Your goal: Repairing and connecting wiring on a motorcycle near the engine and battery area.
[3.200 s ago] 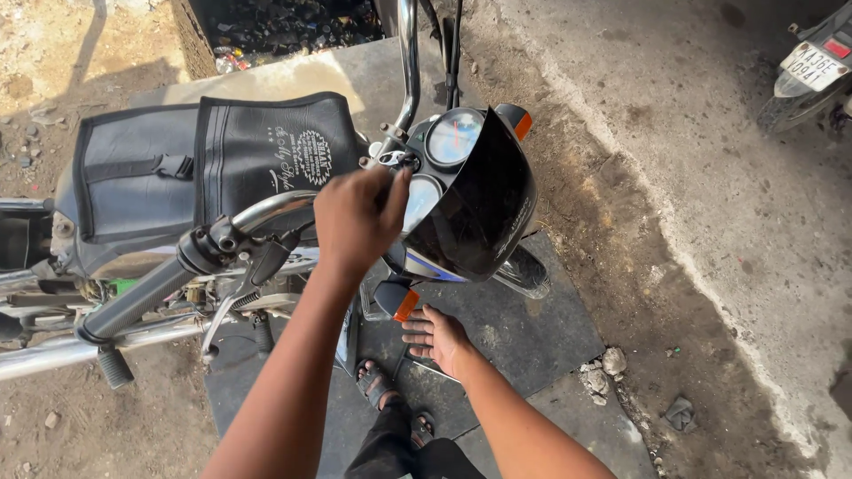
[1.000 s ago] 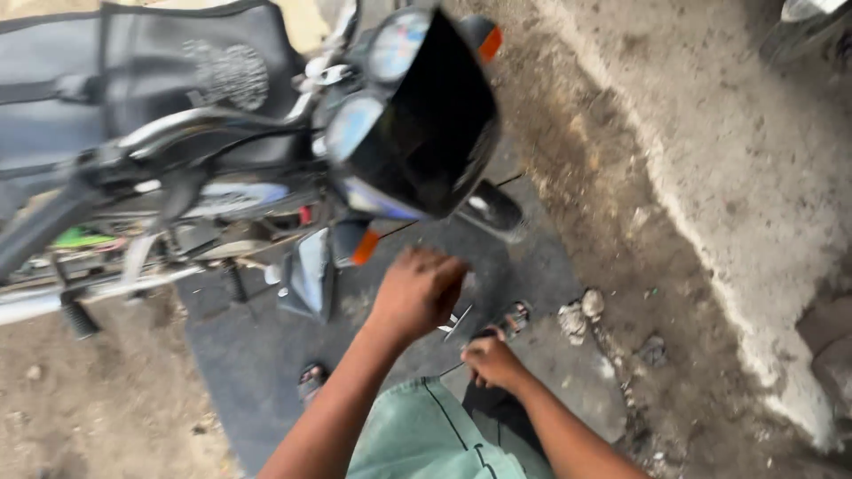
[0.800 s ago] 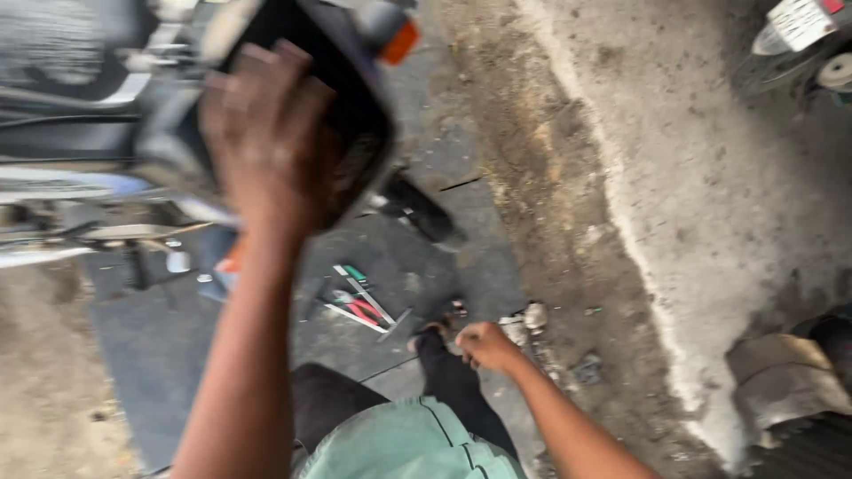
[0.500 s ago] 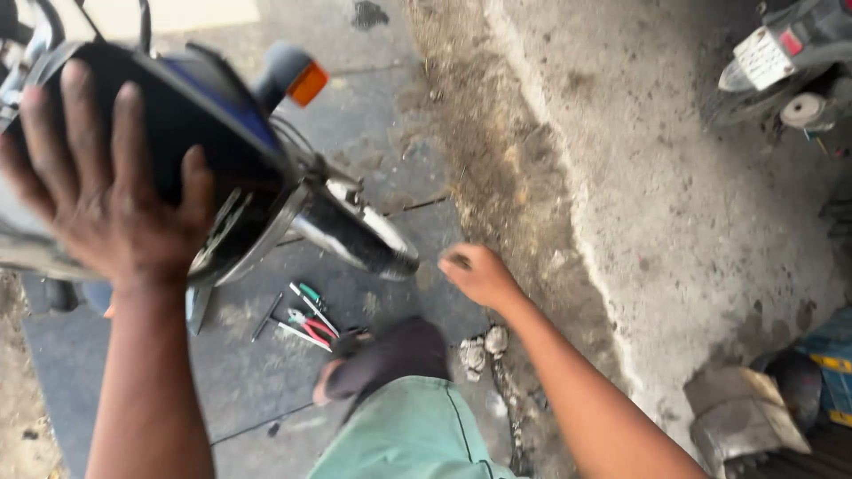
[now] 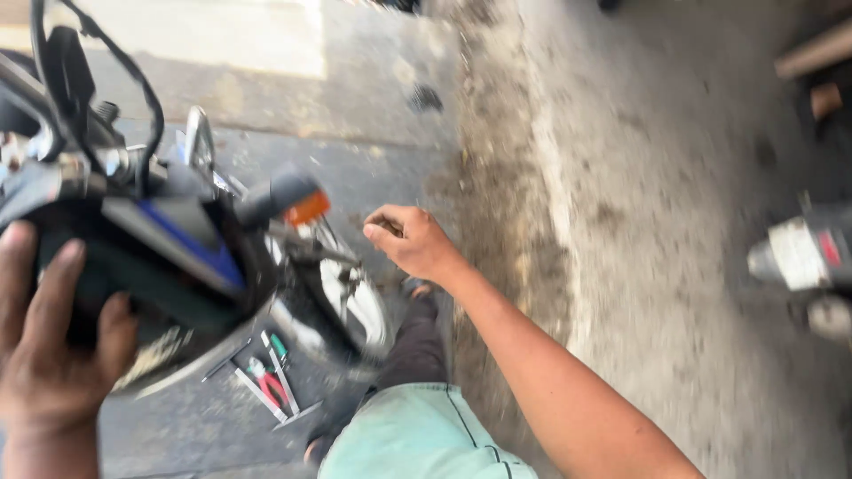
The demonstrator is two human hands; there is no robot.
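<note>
1. Head view, left side: left hand [image 5: 53, 355] is pressed flat, fingers spread, against the dark headlight cowl [image 5: 151, 284] of the motorcycle. Grip is not closed round anything; it is an open palm bearing on the cowl's curved face. Cowl fills the left of frame, with the orange turn signal [image 5: 307, 208] sticking out on its right edge.
2. Head view, centre: right hand [image 5: 410, 241] is curled into a loose fist, hovering just right of the turn signal and above the front wheel [image 5: 355, 306]. Fingers are closed on something small, too blurred to identify. It touches no part of the bike.
3. Key relation: the cowl lies left of the right hand, near but apart. Left hand is already on it, so left is the nearer hand. The bike's front end runs roughly from upper left to lower right.
4. Head view, floor: small hand tools [image 5: 266, 381], including red-handled pliers, lie on the dark mat [image 5: 177, 426] below the cowl, between the left hand and the person's green-trousered knee [image 5: 417, 439].
5. Right edge: part of another vehicle [image 5: 799, 253], well apart. Frame is motion-blurred.
</note>
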